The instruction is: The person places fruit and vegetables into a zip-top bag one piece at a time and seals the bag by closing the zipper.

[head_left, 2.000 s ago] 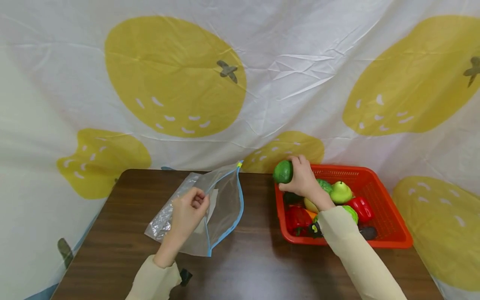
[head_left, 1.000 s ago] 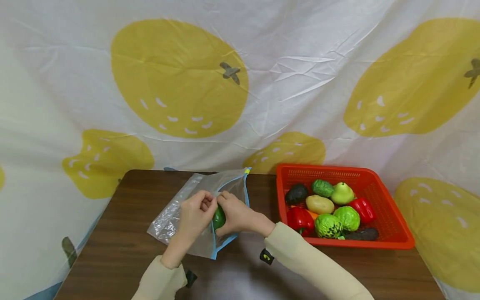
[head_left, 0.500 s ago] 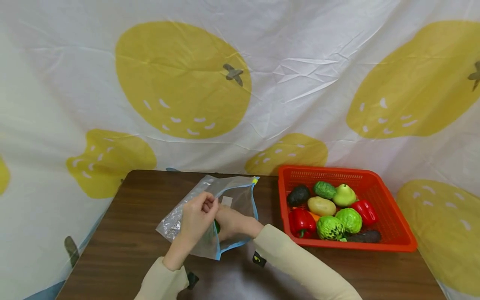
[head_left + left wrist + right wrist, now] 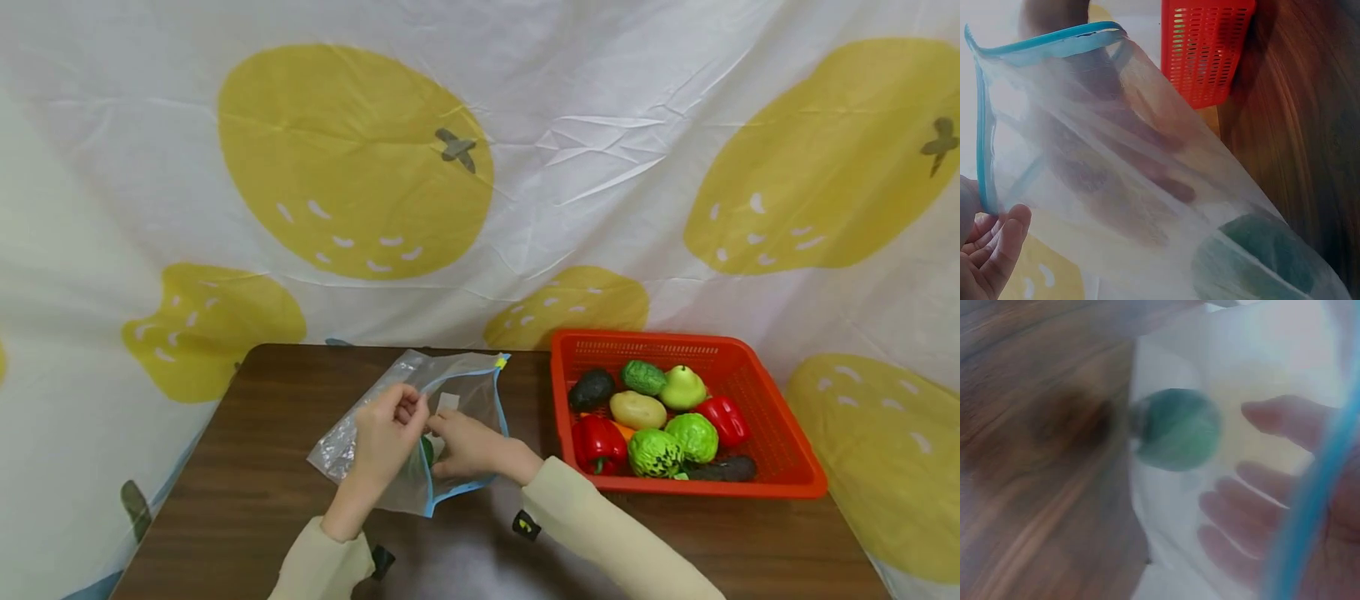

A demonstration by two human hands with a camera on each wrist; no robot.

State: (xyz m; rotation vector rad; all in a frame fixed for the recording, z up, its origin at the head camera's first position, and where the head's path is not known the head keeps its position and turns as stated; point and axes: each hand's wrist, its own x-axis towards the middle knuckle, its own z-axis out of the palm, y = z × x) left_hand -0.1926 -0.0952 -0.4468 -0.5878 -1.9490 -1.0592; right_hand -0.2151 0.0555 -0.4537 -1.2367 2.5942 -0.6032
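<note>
My left hand (image 4: 384,435) pinches the blue-edged rim of a clear zip bag (image 4: 468,385) with a yellow slider, keeping its mouth apart. The left wrist view shows thumb and fingers (image 4: 1009,250) at that rim. Inside the bag is my right hand (image 4: 474,448), its fingers spread and relaxed. A smooth green oval fruit (image 4: 1179,430) lies deeper in the bag, apart from the right fingertips. Through the cloudy plastic the same green fruit (image 4: 1250,259) shows at the bag's bottom end. In the head view it is mostly hidden behind the hands.
A red plastic basket (image 4: 787,433) stands to the right on the brown wooden table (image 4: 255,467). It holds red peppers (image 4: 600,443), a pear (image 4: 682,387), a potato (image 4: 637,410) and several green and dark pieces. A lemon-print cloth (image 4: 525,208) hangs behind.
My right hand has lifted the green fruit from the basket, carried it left into the bag and let it go; the hand has since drawn back slightly. My left hand has kept hold of the rim.
</note>
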